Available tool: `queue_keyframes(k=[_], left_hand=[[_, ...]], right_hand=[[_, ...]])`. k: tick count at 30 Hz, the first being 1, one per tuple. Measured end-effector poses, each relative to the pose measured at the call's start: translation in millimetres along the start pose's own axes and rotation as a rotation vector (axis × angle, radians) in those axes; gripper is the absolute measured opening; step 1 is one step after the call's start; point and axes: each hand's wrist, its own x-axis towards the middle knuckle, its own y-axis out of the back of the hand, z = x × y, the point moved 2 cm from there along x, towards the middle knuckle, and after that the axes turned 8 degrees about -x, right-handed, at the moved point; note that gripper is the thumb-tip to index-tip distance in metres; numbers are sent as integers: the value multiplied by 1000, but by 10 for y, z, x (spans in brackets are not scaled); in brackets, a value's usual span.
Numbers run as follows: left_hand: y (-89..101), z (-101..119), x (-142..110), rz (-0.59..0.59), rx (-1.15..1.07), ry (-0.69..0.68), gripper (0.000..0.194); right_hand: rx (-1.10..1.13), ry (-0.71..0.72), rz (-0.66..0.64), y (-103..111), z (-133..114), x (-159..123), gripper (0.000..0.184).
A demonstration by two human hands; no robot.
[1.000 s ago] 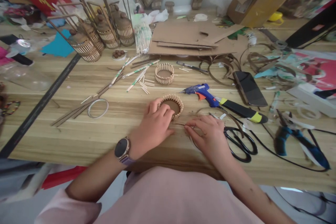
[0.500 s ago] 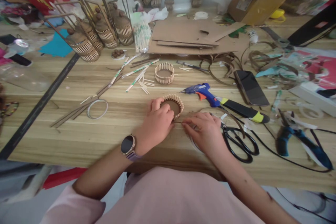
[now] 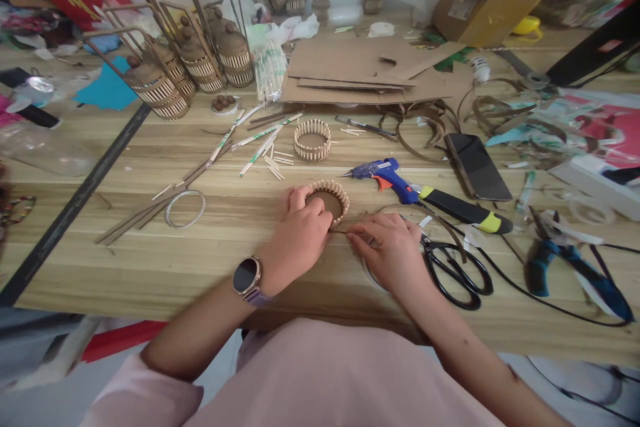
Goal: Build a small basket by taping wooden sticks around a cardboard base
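Observation:
My left hand (image 3: pixel 303 227), with a watch on its wrist, is closed on the near left side of a round cardboard base ringed with short wooden sticks (image 3: pixel 341 197). Between the thumb and fingers of my right hand (image 3: pixel 387 243) is a thin brown strip (image 3: pixel 339 231), whose other end meets the ring by my left fingers. A second stick ring (image 3: pixel 313 141) stands just beyond, beside loose cut sticks (image 3: pixel 275 163). The blue glue gun (image 3: pixel 383 177) lies beyond my right hand, and black-handled scissors (image 3: pixel 457 273) rest to its right.
Finished lantern-like baskets (image 3: pixel 200 63) stand at the back left. Cardboard sheets (image 3: pixel 350 60) lie at the back. To the right are a phone (image 3: pixel 479 165), a black-and-yellow cutter (image 3: pixel 465 209) and pliers (image 3: pixel 570 267) near a cable. A white wire ring (image 3: pixel 185 223) lies at left.
Almost nothing differs. Both hands keep their hold on the stick ring and the strip, and my left wrist has shifted very slightly to the right.

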Motion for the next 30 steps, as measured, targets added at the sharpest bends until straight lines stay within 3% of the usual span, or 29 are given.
queue_keyframes(k=[12, 21, 30], left_hand=[[-29, -12, 17, -6, 10, 21, 12], [-77, -27, -1, 15, 52, -17, 23], [-133, -64, 6, 24, 84, -70, 19]], right_hand=[[-9, -17, -17, -12, -2, 12, 18], [-63, 23, 14, -7, 7, 21, 18], [-142, 55, 29, 7, 3, 140, 16]])
